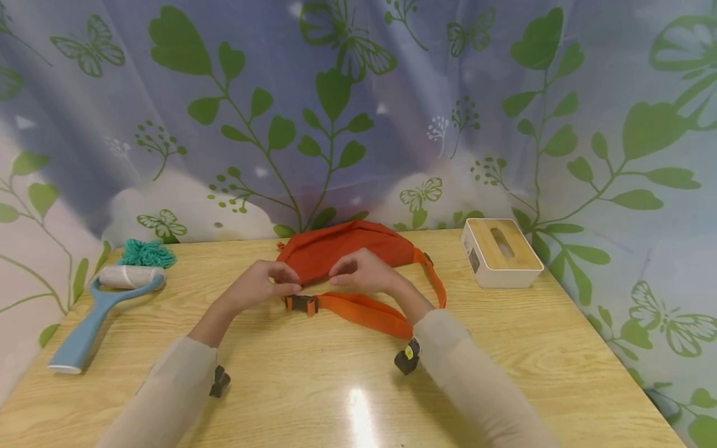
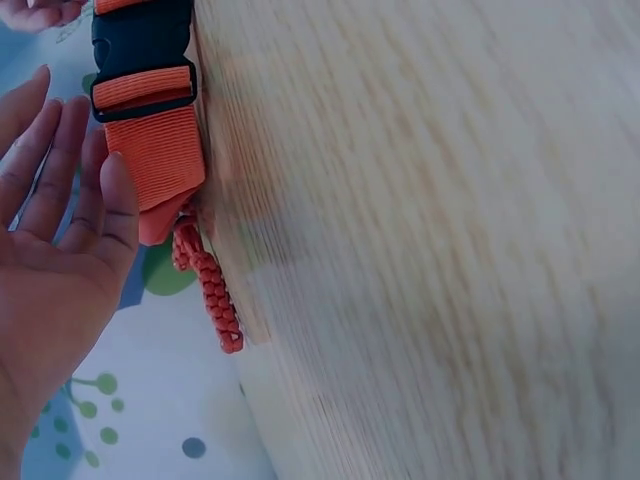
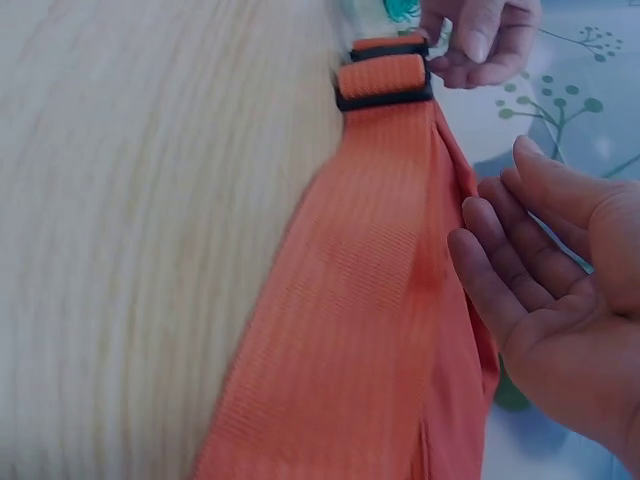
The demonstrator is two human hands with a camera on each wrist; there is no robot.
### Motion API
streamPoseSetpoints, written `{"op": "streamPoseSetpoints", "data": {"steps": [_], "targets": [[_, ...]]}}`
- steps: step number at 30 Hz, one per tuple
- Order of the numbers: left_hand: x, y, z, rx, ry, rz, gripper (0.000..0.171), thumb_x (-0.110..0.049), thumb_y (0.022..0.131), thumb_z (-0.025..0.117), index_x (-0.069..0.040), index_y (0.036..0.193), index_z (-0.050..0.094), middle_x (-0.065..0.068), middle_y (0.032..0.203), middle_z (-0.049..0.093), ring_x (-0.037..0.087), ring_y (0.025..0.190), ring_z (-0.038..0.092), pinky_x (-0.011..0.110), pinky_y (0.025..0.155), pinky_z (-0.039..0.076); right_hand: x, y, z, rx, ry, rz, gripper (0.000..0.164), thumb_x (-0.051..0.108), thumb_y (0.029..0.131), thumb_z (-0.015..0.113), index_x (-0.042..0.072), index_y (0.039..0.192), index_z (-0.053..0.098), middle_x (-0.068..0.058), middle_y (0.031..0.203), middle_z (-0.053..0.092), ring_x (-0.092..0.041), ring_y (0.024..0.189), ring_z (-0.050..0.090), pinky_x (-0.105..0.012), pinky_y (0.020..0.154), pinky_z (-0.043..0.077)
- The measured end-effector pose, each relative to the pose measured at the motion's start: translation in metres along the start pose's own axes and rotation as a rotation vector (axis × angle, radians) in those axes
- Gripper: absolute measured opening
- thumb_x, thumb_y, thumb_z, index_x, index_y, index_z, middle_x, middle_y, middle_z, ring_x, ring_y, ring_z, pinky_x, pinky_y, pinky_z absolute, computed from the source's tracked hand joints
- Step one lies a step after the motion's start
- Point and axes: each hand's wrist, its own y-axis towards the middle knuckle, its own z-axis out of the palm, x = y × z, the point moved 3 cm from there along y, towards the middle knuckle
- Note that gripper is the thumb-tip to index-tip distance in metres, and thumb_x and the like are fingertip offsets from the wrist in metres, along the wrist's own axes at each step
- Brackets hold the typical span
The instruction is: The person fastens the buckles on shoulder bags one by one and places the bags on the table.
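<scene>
A red-orange waist bag [image 1: 342, 246] lies at the back middle of the table, its orange strap [image 1: 366, 314] looped in front. The strap's black buckle [image 1: 302, 303] is fastened, and a braided red zipper cord [image 2: 215, 290] hangs from the bag's end in the left wrist view. My left hand [image 1: 263, 286] hovers over the buckle end, fingers loosely bent and holding nothing. Beside it, my right hand [image 1: 364, 272] is over the front of the bag with relaxed fingers. Both palms look bare in the wrist views.
At the left lies a blue-handled lint roller [image 1: 98, 317], with a bundle of teal yarn [image 1: 147, 254] behind it. A white tissue box [image 1: 504, 255] with a wooden top stands at the back right. A leaf-patterned curtain [image 1: 358, 124] hangs along the table's back edge.
</scene>
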Motion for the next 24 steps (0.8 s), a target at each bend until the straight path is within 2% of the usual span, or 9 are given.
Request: {"op": "streamPoseSetpoints", "data": {"steps": [3, 7, 12, 18, 24], "targets": [[-0.001, -0.002, -0.002, -0.013, -0.002, -0.009, 0.025, -0.026, 0.094, 0.074, -0.005, 0.108, 0.073, 0.002, 0.099, 0.072, 0.022, 0.095, 0.062, 0.038, 0.079, 0.051, -0.002, -0.003, -0.008, -0.010, 0.007, -0.001, 0.025, 0.015, 0.094, 0.075, -0.002, 0.113, 0.074, -0.004, 0.107, 0.073, -0.018, 0.101, 0.065, -0.033, 0.091, 0.052], [-0.002, -0.005, -0.006, -0.047, -0.012, -0.038, 0.023, -0.029, 0.096, 0.072, -0.010, 0.109, 0.074, 0.002, 0.103, 0.071, 0.024, 0.101, 0.061, 0.040, 0.083, 0.051, -0.004, -0.010, -0.020, -0.017, 0.015, -0.001, 0.024, 0.015, 0.095, 0.074, 0.000, 0.113, 0.075, -0.003, 0.107, 0.074, -0.018, 0.100, 0.066, -0.035, 0.088, 0.053], [-0.005, -0.010, -0.012, -0.117, -0.025, -0.069, 0.030, -0.037, 0.098, 0.069, -0.011, 0.113, 0.073, 0.003, 0.109, 0.071, 0.026, 0.106, 0.062, 0.046, 0.089, 0.050, -0.003, -0.020, -0.034, -0.056, -0.041, -0.049, 0.025, 0.018, 0.095, 0.074, 0.001, 0.113, 0.074, -0.003, 0.105, 0.074, -0.019, 0.097, 0.066, -0.037, 0.085, 0.053], [-0.008, -0.012, -0.019, -0.225, 0.005, -0.063, 0.036, -0.038, 0.100, 0.066, -0.007, 0.116, 0.073, 0.009, 0.115, 0.071, 0.028, 0.108, 0.064, 0.050, 0.098, 0.049, -0.005, -0.034, -0.050, -0.137, -0.126, -0.066, 0.028, 0.021, 0.097, 0.072, 0.002, 0.117, 0.073, -0.004, 0.112, 0.072, -0.023, 0.109, 0.064, -0.043, 0.092, 0.051], [-0.007, -0.017, -0.022, -0.263, 0.025, -0.080, 0.041, -0.041, 0.100, 0.065, -0.005, 0.118, 0.072, 0.013, 0.121, 0.069, 0.034, 0.114, 0.063, 0.049, 0.098, 0.051, -0.007, -0.044, -0.059, -0.174, -0.107, -0.042, 0.031, 0.024, 0.097, 0.071, 0.003, 0.121, 0.071, -0.010, 0.126, 0.067, -0.028, 0.120, 0.060, -0.046, 0.096, 0.050]]}}
